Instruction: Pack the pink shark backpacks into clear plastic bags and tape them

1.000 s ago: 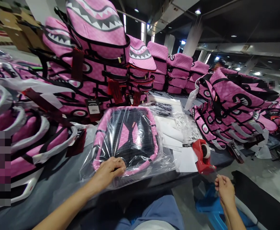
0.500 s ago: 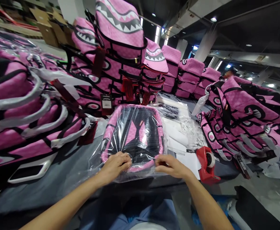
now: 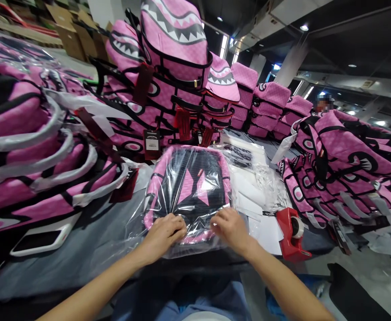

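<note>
A pink and black backpack (image 3: pixel 190 185) lies flat on the grey table (image 3: pixel 82 256), wrapped in a clear plastic bag (image 3: pixel 230 176). My left hand (image 3: pixel 164 232) rests on the bag's near edge with fingers curled, pressing the plastic down. Beside it, my right hand (image 3: pixel 230 228) presses on the same near edge, fingers bent over the folded plastic. Whether a strip of tape lies under the right fingers I cannot tell.
A red tape dispenser (image 3: pixel 291 234) stands right of the bag, with white sheets and spare bags (image 3: pixel 249 178) behind it. Tall piles of pink shark-mouth backpacks (image 3: pixel 172 67) rise at the left, back and right (image 3: pixel 345 156). A person is partly visible far right.
My right hand came up from below the table edge at the right to the bag's near edge, then slid a little inward. The left hand stayed on the plastic.
</note>
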Motion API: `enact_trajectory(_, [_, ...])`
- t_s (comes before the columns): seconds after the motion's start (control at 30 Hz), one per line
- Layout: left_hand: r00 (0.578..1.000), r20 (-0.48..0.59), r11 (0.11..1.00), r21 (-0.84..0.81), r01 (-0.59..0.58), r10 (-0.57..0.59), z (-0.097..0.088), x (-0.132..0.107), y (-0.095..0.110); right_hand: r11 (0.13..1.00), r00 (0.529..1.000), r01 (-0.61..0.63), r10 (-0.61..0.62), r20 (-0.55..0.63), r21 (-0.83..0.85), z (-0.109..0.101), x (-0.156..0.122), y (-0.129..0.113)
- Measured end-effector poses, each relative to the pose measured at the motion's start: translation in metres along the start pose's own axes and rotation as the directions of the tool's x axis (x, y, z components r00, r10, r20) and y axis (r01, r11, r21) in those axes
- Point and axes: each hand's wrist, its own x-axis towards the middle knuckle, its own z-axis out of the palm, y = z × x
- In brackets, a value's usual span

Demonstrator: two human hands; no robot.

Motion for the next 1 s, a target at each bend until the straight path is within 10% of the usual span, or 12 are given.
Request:
enact_trajectory(0.23, [0.926,-0.211,0.942,0.194,-0.273,0.312,0.002,-0.034,-0.034,0.977,0.942,0.063,0.009,-0.336,0.205,0.057,-0.033,-0.015])
enact_trajectory(0.37, [0.843,-0.391,0.886,0.422,-0.192,0.369,-0.003,-0.062,-0.072,0.972,0.936,0.092,-0.011,-0.352,0.214,0.065,-0.033,-0.012])
enact_trajectory(0.6, [0.968,-0.248,0.988,0.155,0.006,0.033,-0.022,-0.056,-0.073,0.952,0.938,-0.016,0.12,-0.327,0.305,0.009,-0.046,-0.015])
enact_trajectory(0.67, [0.979,-0.205,0.992,0.124,0.019,0.007,-0.026,-0.052,-0.068,0.936,0.833,-0.187,0.313,-0.456,0.3,-0.025,-0.076,0.005])
enact_trajectory(0.73, [0.984,-0.178,0.994,0.11,0.016,0.003,-0.028,-0.05,-0.066,0.826,0.622,-0.465,0.562,-0.546,0.319,-0.054,-0.12,0.038])
enact_trajectory(0.83, [0.987,-0.163,0.995,0.102,0.014,0.003,-0.031,-0.05,-0.065,0.451,0.308,-0.859,0.834,-0.457,0.243,-0.072,-0.198,0.101])
enact_trajectory(0.93, [0.989,-0.149,0.996,0.091,0.022,-0.009,-0.033,-0.05,-0.063,0.209,0.143,-0.967,0.919,-0.367,0.146,-0.059,-0.26,0.154])
enact_trajectory(1.0, [0.99,-0.142,0.995,0.092,0.028,-0.015,-0.035,-0.049,-0.061,0.2,0.112,-0.946,0.94,-0.322,0.254,-0.044,-0.282,0.174])
